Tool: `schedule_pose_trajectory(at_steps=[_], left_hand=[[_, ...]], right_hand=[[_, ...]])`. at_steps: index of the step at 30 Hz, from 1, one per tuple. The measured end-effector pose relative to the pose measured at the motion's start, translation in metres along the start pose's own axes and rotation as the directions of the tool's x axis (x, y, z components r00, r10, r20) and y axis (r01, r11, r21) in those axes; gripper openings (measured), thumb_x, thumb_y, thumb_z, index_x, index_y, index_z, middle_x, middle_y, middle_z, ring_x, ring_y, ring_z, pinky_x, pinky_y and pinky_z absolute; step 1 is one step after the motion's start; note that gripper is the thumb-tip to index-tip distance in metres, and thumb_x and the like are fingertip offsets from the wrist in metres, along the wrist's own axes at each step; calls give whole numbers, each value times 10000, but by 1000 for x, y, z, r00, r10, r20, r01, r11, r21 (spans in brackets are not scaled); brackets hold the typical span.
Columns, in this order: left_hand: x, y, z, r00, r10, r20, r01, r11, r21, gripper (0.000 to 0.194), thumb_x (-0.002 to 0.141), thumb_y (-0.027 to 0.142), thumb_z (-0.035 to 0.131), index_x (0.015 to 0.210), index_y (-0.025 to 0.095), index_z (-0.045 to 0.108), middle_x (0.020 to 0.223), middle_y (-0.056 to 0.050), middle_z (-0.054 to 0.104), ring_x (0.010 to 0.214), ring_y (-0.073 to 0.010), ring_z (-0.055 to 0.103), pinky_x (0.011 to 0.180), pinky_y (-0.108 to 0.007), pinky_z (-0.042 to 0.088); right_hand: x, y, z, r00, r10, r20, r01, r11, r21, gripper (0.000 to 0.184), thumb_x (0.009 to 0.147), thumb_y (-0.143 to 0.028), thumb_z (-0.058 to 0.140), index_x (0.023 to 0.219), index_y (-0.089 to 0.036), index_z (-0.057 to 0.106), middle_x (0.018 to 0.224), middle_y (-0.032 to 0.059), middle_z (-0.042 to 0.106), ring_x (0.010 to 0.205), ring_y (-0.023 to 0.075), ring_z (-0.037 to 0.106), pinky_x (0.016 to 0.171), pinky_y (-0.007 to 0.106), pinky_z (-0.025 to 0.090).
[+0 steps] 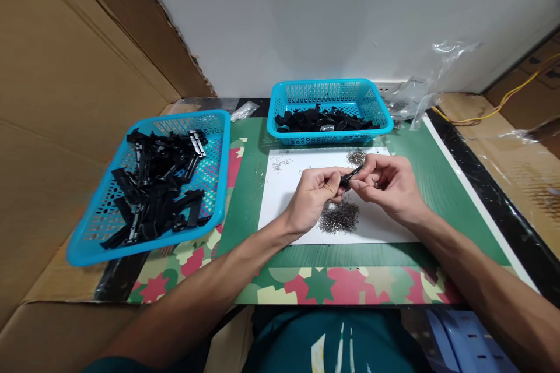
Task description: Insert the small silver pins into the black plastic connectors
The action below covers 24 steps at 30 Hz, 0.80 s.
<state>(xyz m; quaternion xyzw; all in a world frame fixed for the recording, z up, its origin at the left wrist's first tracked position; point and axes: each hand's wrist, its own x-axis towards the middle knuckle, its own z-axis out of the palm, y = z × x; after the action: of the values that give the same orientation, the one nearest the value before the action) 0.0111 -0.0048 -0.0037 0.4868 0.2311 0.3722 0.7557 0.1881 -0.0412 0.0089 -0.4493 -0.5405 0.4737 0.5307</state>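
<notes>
Over a white sheet, my left hand is closed on a small black plastic part, thumb on top. My right hand meets the part's other end with fingertips pinched; whether a tiny metal piece is also between them is too small to tell. Just below the hands lies a dark pile of small metal pieces, like springs or pins. A smaller pile of metal bits sits behind my right fingers, and a few loose wire-like bits are scattered at the sheet's left.
On the left stands a blue basket of long black parts. Behind the sheet is another blue basket with smaller black pieces. Clear plastic bags and a yellow cable lie at the back right. Cardboard walls the left side.
</notes>
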Motion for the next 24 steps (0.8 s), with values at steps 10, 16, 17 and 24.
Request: schedule_pose_trajectory(at_steps=[10,16,17,24], left_hand=[[2,1,-2,998,63,-10,-60,977,204,469,958,530,714,1141,109,813,830,-65,637,726,-138,475,674,-282,369],[3,4,-5,992,122,-16,-110,937,331,422,1031,485,591,1054,115,792,726,-12,500,704,-151,421,653,-299,319],[3,3,-5,992,128,-18,-114,930,350,419,1036,480,578,1010,114,781,725,-11,490,704,-152,419,652,-303,316],[4,-1,-9,996,75,-50,-47,905,422,415,1042,465,533,809,145,656,728,-10,465,663,-138,381,589,-298,264]], right_hand=[[3,-5,-7,1000,-6,29,9,996,-92,273,782,-351,868,725,-194,653,538,-56,493,489,75,325,459,241,238],[-1,-6,-14,989,-142,49,150,919,-364,144,944,-314,699,906,-189,760,560,-65,377,519,98,285,496,275,224],[-1,-6,-13,985,-162,60,172,896,-409,136,947,-296,688,919,-187,764,566,-66,361,524,100,289,502,277,231],[0,-4,-13,976,-206,67,209,814,-542,162,968,-282,649,933,-175,765,568,-71,373,525,99,315,522,276,271]])
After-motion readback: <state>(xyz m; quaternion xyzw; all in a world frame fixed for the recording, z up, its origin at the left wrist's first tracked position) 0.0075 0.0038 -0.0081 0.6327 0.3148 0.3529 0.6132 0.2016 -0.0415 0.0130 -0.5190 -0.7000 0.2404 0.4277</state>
